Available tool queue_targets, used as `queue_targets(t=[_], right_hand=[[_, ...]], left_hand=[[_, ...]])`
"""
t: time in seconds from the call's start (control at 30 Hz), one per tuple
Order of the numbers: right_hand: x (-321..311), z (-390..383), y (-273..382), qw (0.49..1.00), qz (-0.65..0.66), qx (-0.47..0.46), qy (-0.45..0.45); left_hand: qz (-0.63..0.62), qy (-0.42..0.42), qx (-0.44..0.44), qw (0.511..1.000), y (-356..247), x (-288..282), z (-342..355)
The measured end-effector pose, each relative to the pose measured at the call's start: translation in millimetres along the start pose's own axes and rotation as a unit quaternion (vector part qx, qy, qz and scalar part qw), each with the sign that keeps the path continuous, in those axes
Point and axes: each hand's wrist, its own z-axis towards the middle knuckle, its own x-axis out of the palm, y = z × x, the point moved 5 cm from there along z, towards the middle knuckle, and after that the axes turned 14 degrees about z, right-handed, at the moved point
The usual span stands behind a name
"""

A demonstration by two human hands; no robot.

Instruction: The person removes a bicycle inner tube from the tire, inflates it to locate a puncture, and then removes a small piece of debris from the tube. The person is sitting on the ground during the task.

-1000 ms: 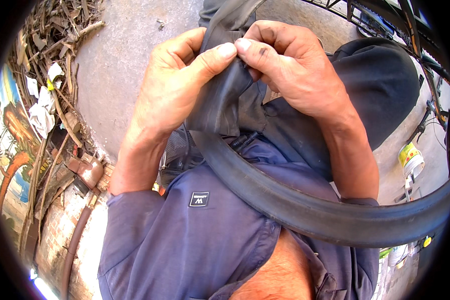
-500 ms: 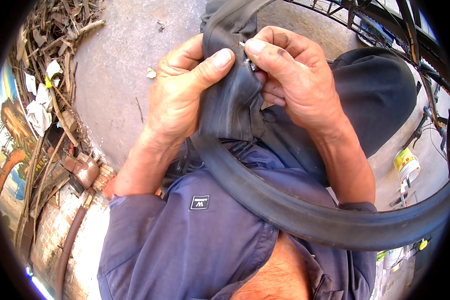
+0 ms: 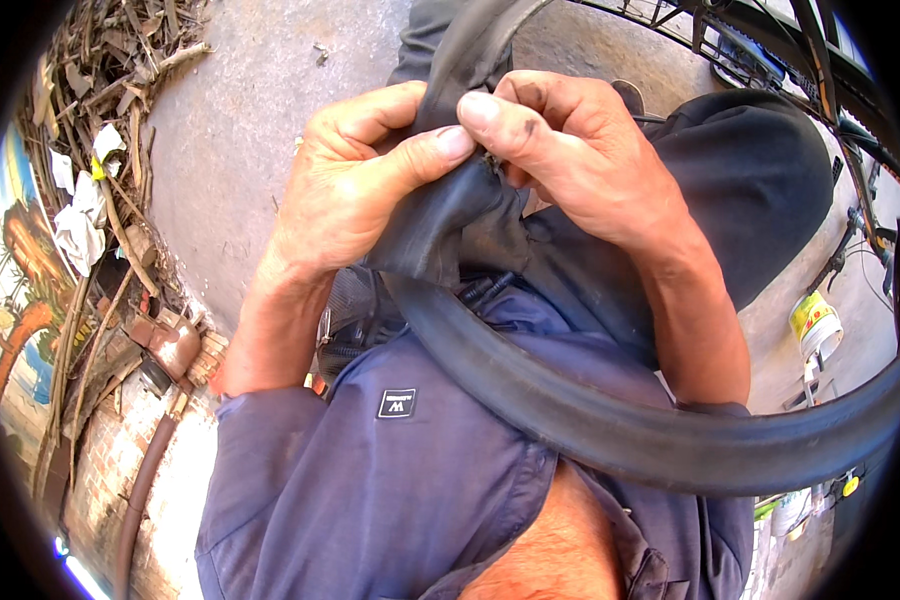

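A black rubber inner tube (image 3: 610, 430) curves across my lap and chest, and its upper stretch lies flattened and folded between my hands. My left hand (image 3: 355, 175) is closed on the tube, thumb on top and fingers behind it. Pinched on the same stretch, my right hand (image 3: 575, 155) has its thumb tip almost touching the left thumb. A small rough spot on the rubber shows just below the two thumbs. My right fingertips are partly hidden behind the tube.
Bicycle parts (image 3: 820, 70) stand at the upper right, with a yellow and white cup (image 3: 816, 325) below them. A heap of sticks and scraps (image 3: 110, 90) lies at left, beside a brown pipe (image 3: 150, 480). My bent knee (image 3: 760, 170) rises right of my hands.
My hands have drawn together, the thumbs now nearly meeting. The right hand has shifted slightly left and down, and the tube between them has bent and twisted; the pale bit by the right thumb is hidden.
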Motion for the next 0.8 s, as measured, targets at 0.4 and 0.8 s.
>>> queue_targets(t=[0.4, 0.8], right_hand=[[-1.3, -1.5, 6.1, 0.996, 0.073, 0.049, 0.025], [3.3, -2.6, 0.1, 0.959, 0.276, 0.018, -0.056]], left_hand=[[-0.060, 0.025, 0.008, 0.998, -2.0, 1.7, -0.2], [-0.148, -0.071, 0.071, 0.984, -0.9, 8.9, 3.3]])
